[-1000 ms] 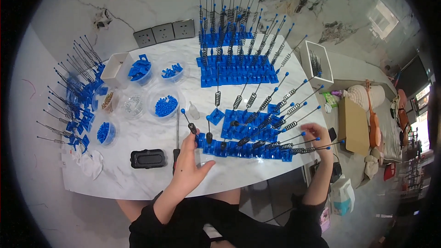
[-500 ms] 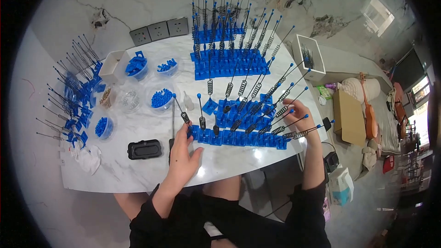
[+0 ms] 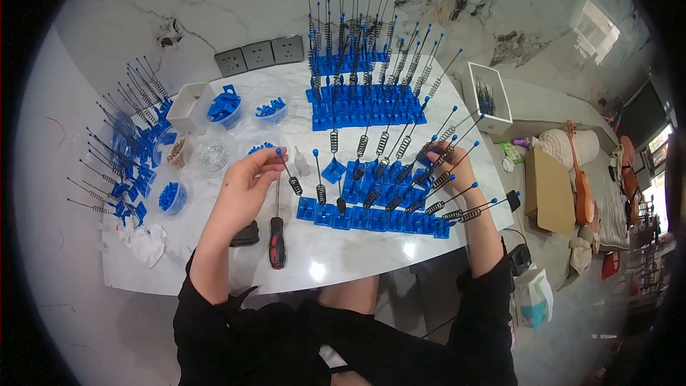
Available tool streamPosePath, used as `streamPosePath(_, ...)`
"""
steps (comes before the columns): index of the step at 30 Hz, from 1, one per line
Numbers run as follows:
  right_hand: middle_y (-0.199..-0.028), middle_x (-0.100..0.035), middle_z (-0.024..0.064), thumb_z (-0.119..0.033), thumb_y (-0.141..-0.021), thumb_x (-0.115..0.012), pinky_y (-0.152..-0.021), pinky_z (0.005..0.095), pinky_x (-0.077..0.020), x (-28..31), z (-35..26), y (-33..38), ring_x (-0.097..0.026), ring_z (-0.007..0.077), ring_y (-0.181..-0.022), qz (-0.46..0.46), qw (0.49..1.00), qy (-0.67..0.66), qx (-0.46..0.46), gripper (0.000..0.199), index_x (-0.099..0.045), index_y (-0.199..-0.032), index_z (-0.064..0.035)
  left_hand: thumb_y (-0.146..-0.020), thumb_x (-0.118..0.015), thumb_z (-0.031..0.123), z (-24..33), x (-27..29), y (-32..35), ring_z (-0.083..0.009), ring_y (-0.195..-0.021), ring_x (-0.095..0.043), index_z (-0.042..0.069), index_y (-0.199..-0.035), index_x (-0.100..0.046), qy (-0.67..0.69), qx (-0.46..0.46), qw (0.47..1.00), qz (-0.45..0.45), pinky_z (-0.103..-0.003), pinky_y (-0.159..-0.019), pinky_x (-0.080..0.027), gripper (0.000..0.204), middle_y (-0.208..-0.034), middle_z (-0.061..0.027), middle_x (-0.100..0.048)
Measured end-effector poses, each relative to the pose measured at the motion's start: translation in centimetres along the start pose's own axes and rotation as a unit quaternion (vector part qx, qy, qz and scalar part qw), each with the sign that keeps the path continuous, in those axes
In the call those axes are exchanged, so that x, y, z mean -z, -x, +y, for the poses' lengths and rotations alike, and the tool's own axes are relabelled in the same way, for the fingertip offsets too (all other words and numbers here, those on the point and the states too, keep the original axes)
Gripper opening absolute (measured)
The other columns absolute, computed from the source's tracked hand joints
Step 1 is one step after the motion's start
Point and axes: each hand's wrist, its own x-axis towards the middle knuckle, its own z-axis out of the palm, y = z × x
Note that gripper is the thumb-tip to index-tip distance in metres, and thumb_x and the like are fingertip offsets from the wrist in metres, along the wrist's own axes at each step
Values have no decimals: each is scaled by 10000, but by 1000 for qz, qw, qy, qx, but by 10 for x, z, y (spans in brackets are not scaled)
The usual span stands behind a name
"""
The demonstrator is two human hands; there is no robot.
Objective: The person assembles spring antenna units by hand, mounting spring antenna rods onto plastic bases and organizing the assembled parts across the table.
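Head view: the left hand [image 3: 251, 174], fingers narrowed, meets the tip of a sprung rod [image 3: 294, 186] at the front row's left end; the right hand [image 3: 457, 163] curls among rods opposite. Neither grip is certain. Front blocks [image 3: 361, 219] and back rows [image 3: 368, 111] already carry springs; loose blue parts [image 3: 224, 105] remain unfitted across the counter [image 3: 343, 264].

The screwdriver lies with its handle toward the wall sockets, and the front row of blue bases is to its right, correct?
No: in the head view, the handle of the screwdriver points toward the near table edge, away from the wall sockets. The front row of blue bases is to its right.
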Motion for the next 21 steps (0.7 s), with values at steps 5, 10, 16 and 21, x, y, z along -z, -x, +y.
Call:
streamPosePath(5,-976,-692,59,-27,-857,-659,-771,255,-514,21,4,34,-638,110,-851,47,994,99,-21,208,-655,-1060,16,-896,-577,1,10,-5,-25,-143,-1115,-589,17,-1296,-545,150,111,979,-78,-257,-965,-447,402,-1228,-87,-618)
streamPosePath(10,-1103,-675,49,49,-766,-698,-785,246,-500,12,-16,44,-615,85,-881,-6,993,121,-8,350,-644,-1104,-21,-897,-609,48,-10,-10,-42,-140,-1152,-574,32,-1316,-536,189,110,969,-115,-244,-965,-440,425,-1271,-90,-599)
streamPosePath(16,-1148,-664,60,73,-746,-694,-832,255,-507,17,-32,27,-622,97,-920,-128,990,34,-50,396,-632,-1127,-15,-910,-602,54,-9,-15,-40,-160,-1187,-560,12,-1345,-502,154,117,972,-131,-249,-1002,-427,449,-1308,-106,-576)
streamPosePath(21,-1063,-681,79,54,-774,-703,-764,265,-534,18,-37,17,-644,111,-895,-162,981,102,-28,272,-657,-1038,8,-923,-589,57,-11,-20,-41,-180,-1216,-541,2,-1371,-469,111,133,973,-156,-265,-1048,-405,467,-1334,-121,-554)
